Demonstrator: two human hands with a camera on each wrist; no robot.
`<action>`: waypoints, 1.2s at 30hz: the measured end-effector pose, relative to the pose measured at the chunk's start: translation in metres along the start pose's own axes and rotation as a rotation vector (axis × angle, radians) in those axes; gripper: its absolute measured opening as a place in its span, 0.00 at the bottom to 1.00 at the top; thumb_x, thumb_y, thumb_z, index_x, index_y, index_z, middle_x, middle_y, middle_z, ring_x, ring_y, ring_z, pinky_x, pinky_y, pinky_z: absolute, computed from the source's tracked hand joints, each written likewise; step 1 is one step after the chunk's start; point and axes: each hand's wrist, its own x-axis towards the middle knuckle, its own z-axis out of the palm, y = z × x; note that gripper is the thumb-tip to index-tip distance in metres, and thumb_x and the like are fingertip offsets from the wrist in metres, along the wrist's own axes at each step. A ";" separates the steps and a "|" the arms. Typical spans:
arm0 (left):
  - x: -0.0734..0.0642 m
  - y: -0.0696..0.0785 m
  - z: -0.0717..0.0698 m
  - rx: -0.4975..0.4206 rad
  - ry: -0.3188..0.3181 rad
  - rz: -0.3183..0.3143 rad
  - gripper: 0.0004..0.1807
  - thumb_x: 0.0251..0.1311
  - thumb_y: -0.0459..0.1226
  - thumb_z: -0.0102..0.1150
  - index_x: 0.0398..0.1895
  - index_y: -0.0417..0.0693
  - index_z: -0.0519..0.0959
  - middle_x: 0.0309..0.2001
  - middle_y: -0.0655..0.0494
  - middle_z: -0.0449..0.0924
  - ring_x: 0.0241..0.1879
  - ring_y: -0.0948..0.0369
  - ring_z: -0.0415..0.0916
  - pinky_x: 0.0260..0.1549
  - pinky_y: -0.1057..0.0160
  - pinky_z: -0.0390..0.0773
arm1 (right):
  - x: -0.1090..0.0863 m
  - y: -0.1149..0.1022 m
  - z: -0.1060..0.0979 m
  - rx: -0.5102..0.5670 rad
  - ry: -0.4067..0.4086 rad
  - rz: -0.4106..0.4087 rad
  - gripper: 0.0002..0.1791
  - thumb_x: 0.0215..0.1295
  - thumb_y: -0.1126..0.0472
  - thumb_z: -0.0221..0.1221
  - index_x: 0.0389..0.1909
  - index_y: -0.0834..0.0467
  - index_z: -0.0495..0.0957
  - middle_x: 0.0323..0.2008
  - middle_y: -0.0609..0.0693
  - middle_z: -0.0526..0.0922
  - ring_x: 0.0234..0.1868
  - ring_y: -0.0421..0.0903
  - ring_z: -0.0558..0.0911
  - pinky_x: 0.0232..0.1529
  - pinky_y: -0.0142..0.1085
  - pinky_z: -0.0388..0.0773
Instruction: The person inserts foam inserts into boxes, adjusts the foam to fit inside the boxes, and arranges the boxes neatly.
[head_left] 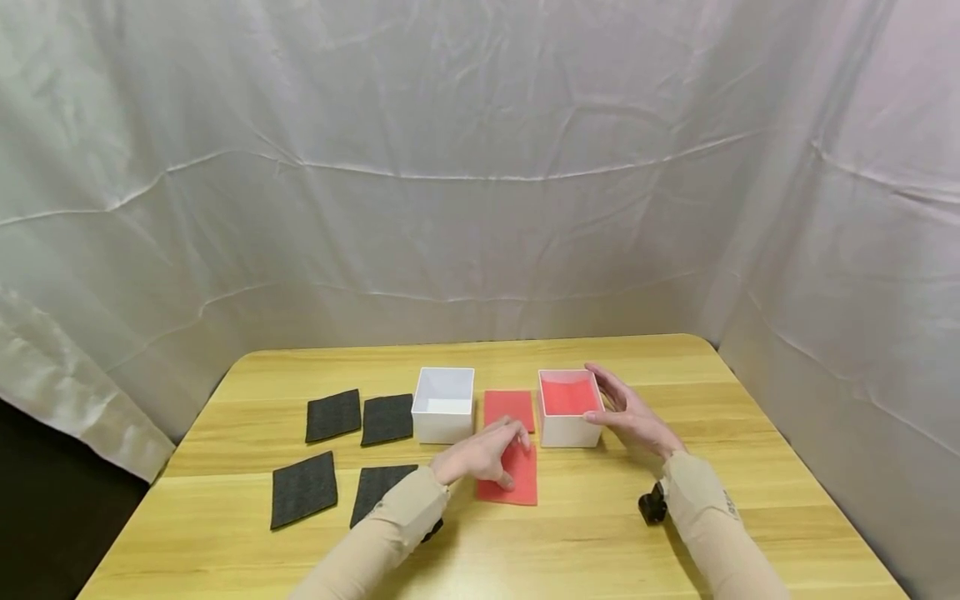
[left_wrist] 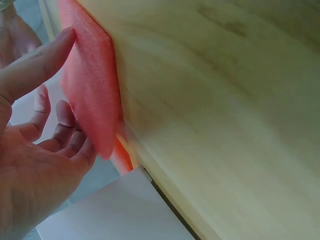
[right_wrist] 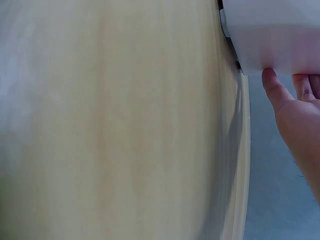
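Observation:
On the table my left hand reaches over the nearer red felt-like sheet, thumb and fingers spread about it. The left wrist view shows the thumb at one edge of this sheet and the loosely bent fingers along another. A second red sheet lies just beyond it. My right hand grips the right side of a white box, its thumb by the near corner and its fingers toward the far one. Red material fills this box's opening. In the right wrist view, fingertips touch the box wall.
Another white box, with a bare inside, stands left of the red sheets. Several dark grey sheets lie flat on the left of the wooden table. Pale curtains hang behind and at the sides.

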 end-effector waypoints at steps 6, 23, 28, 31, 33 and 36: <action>0.000 -0.002 -0.001 0.016 0.048 0.058 0.28 0.45 0.29 0.79 0.48 0.49 0.74 0.50 0.58 0.74 0.51 0.64 0.70 0.59 0.67 0.75 | 0.001 0.000 -0.001 -0.026 0.005 0.008 0.52 0.64 0.67 0.63 0.82 0.54 0.42 0.82 0.61 0.35 0.82 0.62 0.37 0.61 0.14 0.63; -0.007 0.009 -0.044 -0.271 0.128 0.093 0.13 0.54 0.25 0.70 0.41 0.40 0.79 0.39 0.51 0.85 0.40 0.62 0.81 0.44 0.69 0.81 | 0.001 0.000 -0.001 -0.014 0.008 -0.010 0.52 0.64 0.69 0.63 0.81 0.58 0.41 0.81 0.64 0.37 0.81 0.64 0.40 0.61 0.18 0.68; -0.005 0.013 -0.050 -0.351 0.205 0.093 0.09 0.58 0.27 0.69 0.41 0.43 0.81 0.41 0.50 0.85 0.41 0.62 0.80 0.45 0.68 0.80 | 0.001 -0.002 -0.001 -0.011 0.007 -0.005 0.52 0.64 0.68 0.63 0.81 0.58 0.41 0.81 0.64 0.37 0.81 0.63 0.39 0.61 0.19 0.69; -0.002 0.013 -0.051 -0.430 0.265 0.091 0.10 0.59 0.28 0.68 0.43 0.42 0.81 0.44 0.47 0.86 0.43 0.59 0.82 0.46 0.67 0.82 | 0.001 -0.002 -0.001 -0.021 0.001 -0.013 0.51 0.65 0.67 0.63 0.81 0.58 0.41 0.81 0.64 0.36 0.81 0.64 0.38 0.61 0.18 0.68; -0.001 0.014 -0.051 -0.473 0.310 0.075 0.11 0.59 0.29 0.68 0.43 0.42 0.80 0.45 0.46 0.86 0.44 0.58 0.84 0.46 0.67 0.83 | 0.001 -0.001 0.000 -0.020 -0.005 -0.015 0.51 0.65 0.67 0.62 0.81 0.58 0.40 0.81 0.64 0.35 0.81 0.63 0.38 0.61 0.17 0.68; 0.004 0.016 -0.052 -0.514 0.363 0.065 0.12 0.58 0.30 0.70 0.43 0.41 0.79 0.43 0.44 0.87 0.42 0.58 0.85 0.42 0.68 0.83 | 0.000 0.000 0.000 -0.001 -0.013 -0.015 0.51 0.66 0.68 0.62 0.81 0.58 0.39 0.81 0.63 0.34 0.81 0.63 0.37 0.62 0.18 0.68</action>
